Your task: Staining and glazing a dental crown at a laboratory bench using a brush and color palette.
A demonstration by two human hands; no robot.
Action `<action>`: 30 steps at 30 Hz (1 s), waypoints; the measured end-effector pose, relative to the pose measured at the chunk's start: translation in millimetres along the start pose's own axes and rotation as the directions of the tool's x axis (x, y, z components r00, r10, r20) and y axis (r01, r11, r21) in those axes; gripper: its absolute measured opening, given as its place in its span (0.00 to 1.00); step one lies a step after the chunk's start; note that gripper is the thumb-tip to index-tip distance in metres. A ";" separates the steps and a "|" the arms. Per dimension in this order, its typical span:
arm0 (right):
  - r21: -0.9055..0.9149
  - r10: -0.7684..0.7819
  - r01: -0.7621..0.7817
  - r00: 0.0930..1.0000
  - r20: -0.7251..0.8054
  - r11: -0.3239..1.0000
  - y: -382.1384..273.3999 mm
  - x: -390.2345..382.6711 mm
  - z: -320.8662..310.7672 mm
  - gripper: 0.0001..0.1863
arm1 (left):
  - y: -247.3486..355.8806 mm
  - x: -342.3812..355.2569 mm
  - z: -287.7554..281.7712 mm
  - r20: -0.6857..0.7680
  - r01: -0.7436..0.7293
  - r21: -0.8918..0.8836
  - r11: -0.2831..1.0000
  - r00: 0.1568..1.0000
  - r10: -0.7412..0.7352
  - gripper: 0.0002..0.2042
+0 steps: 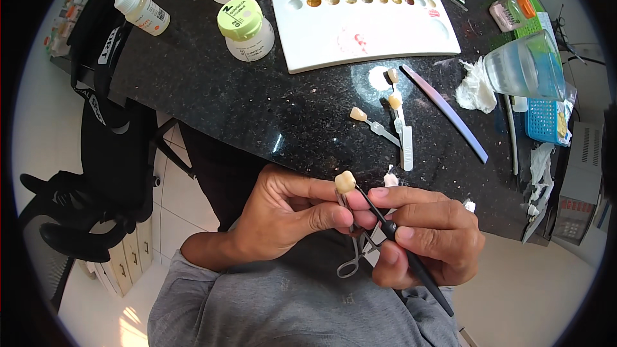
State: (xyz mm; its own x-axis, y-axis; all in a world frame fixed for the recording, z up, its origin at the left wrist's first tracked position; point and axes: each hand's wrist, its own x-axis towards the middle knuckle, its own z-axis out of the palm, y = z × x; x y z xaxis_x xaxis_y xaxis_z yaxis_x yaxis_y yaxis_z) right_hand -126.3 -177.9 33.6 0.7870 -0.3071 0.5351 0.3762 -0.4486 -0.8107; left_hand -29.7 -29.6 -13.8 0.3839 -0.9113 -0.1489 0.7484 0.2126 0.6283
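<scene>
My left hand [283,212] is closed around metal scissor-handled forceps [357,244], with thumb and fingers pinching the shaft. At the tip of the forceps sits a cream-coloured dental crown [345,182]. My right hand [440,231] grips a slim black-handled tool [424,276]; its thin dark end reaches up to the crown's right side, and I cannot tell its exact kind. Both hands are close together in front of the dark speckled table's [225,115] near edge. Just beyond them lie tooth shade tabs [406,148] fanned out on the table.
A white paint palette [308,42] holds several coloured wells. Left of it stand a green-lidded jar [247,32] and a dropper bottle [144,14]. A purple file [447,114], crumpled tissue [475,90], clear cup [524,67] and blue basket [543,121] are at the right.
</scene>
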 end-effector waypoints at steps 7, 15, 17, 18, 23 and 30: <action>-0.011 -0.003 0.003 1.000 -0.028 1.000 -0.2 -1.4 1.6 0.14 | 0.6 -0.5 0.1 -0.005 0.011 -0.016 1.000 1.000 -0.011 0.10; 0.008 -0.011 0.011 1.000 -0.015 1.000 0.7 -2.0 -0.6 0.14 | 1.9 0.9 1.1 -0.007 0.016 0.000 1.000 1.000 -0.016 0.09; 0.011 -0.050 0.050 0.999 0.002 0.999 2.4 -1.9 -0.6 0.14 | 1.7 0.7 1.0 -0.004 0.012 0.008 1.000 1.000 -0.012 0.09; 0.011 -0.051 0.051 0.999 0.002 0.999 2.3 -2.0 -3.2 0.14 | 1.7 0.6 1.2 -0.009 0.010 0.022 1.000 1.000 -0.009 0.09; -0.034 -0.079 0.088 0.974 0.212 0.996 2.6 -0.4 -10.8 0.15 | 1.3 0.7 1.7 -0.019 0.002 0.042 0.999 1.000 -0.001 0.09; -0.037 -0.082 0.092 0.973 0.215 0.995 2.8 -0.9 -10.8 0.15 | 1.5 0.1 2.1 -0.023 0.016 0.008 1.000 1.000 -0.016 0.08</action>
State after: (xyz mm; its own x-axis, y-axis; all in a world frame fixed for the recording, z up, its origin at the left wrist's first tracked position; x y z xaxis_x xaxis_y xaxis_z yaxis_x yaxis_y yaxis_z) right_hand -131.3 -188.0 33.4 0.8402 -0.0818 0.5361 0.4287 -0.5053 -0.7489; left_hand -29.7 -30.1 -11.2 0.3846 -0.9061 -0.1764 0.7500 0.1953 0.6320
